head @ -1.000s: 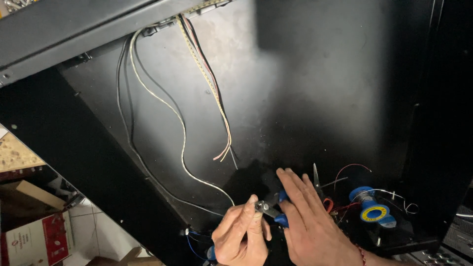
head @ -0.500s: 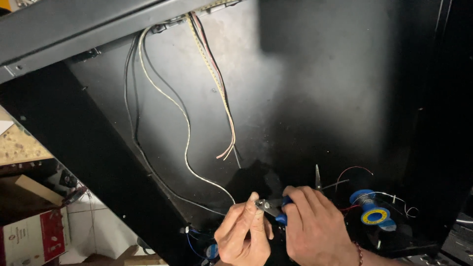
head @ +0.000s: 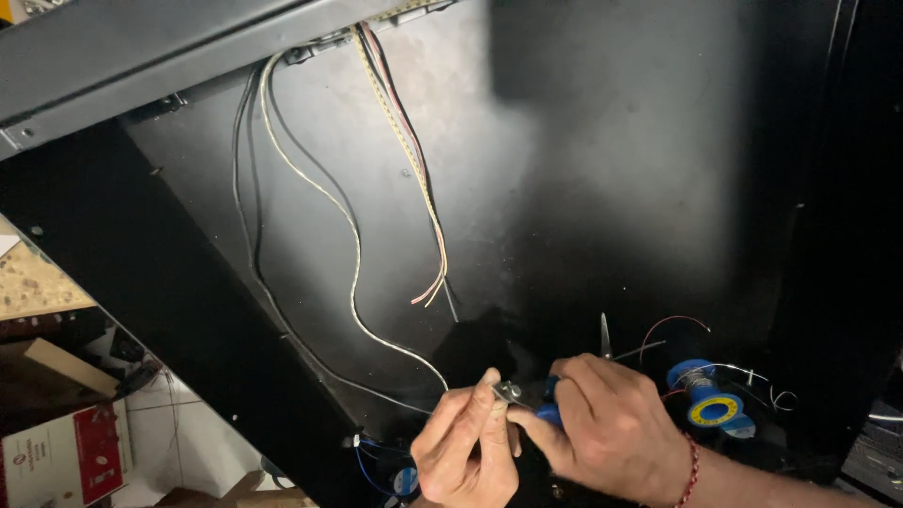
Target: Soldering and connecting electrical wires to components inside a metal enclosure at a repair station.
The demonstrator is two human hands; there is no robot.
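Head view: the right hand grips blue-handled pliers, fingers now curled tighter than before. The left hand pinches a wire at the pliers' tip, low inside the black cabinet, left of the solder spool.

Blue-handled pliers at 6 o'clock, lying level, steel jaws toward 9 o'clock, closed on a white wire.
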